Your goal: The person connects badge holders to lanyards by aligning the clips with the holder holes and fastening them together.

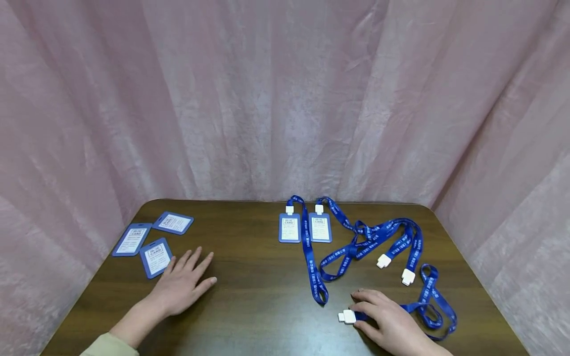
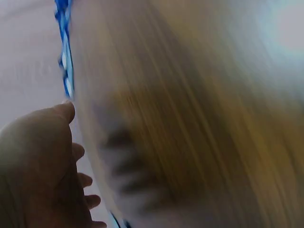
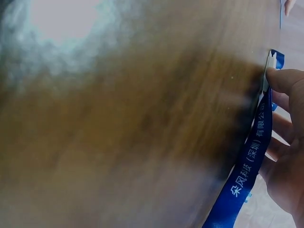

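Over the left part of the table, my left hand (image 1: 180,287) is spread with straight fingers and holds nothing. Its fingers are beside the nearest of three blue badge holders (image 1: 156,257); whether they touch it is hard to tell. At the front right, my right hand (image 1: 387,319) pinches a blue lanyard (image 1: 438,301) just behind its white plastic clip (image 1: 347,316). The clip points left, and the strap trails out behind the hand in loops. In the right wrist view, the thumb presses near the clip and the printed strap (image 3: 249,156) runs down beneath the palm.
Two badge holders (image 1: 289,228) with lanyards attached lie at the back centre. To their right, more blue straps (image 1: 392,226) lie tangled, two white clips (image 1: 408,277) at their ends. A pink curtain (image 1: 285,99) hangs behind the brown table (image 1: 249,277).
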`<state>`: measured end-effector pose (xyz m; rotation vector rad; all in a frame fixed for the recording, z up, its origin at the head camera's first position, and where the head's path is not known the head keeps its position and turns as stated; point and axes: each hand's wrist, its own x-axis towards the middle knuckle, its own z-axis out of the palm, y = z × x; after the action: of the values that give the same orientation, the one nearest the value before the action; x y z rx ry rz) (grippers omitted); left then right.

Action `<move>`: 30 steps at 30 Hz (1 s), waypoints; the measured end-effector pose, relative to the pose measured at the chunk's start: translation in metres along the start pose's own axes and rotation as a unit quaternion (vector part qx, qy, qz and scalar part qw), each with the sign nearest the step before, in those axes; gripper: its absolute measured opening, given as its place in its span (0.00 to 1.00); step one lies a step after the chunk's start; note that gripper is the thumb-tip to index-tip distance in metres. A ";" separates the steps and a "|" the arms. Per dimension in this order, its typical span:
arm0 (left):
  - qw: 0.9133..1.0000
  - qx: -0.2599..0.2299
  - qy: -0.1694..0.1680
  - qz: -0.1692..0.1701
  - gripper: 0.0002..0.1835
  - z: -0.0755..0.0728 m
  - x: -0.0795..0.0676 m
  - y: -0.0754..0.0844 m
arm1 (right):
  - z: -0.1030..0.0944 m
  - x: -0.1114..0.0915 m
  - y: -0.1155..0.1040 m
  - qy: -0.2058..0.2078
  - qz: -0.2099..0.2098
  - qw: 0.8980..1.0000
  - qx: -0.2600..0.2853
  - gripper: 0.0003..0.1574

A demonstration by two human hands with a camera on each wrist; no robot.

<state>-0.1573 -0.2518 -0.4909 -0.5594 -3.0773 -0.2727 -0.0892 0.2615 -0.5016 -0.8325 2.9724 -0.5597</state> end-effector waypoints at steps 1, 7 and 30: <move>1.000 0.001 -0.001 -0.018 0.40 -0.001 -0.002 -0.010 | 0.000 -0.001 0.000 0.001 -0.002 1.000 -0.001 0.18; 0.995 -0.007 -0.025 -0.094 0.45 -0.004 -0.013 -0.054 | 0.002 -0.002 0.001 0.005 -0.006 1.000 -0.014 0.22; 0.997 -0.030 -0.037 -0.066 0.40 0.001 -0.028 -0.050 | 0.001 0.001 0.000 0.017 -0.017 1.000 -0.007 0.19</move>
<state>-0.1488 -0.3076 -0.5009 -0.3762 -3.1932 -0.3549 -0.0896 0.2608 -0.5029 -0.8845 3.0010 -0.5601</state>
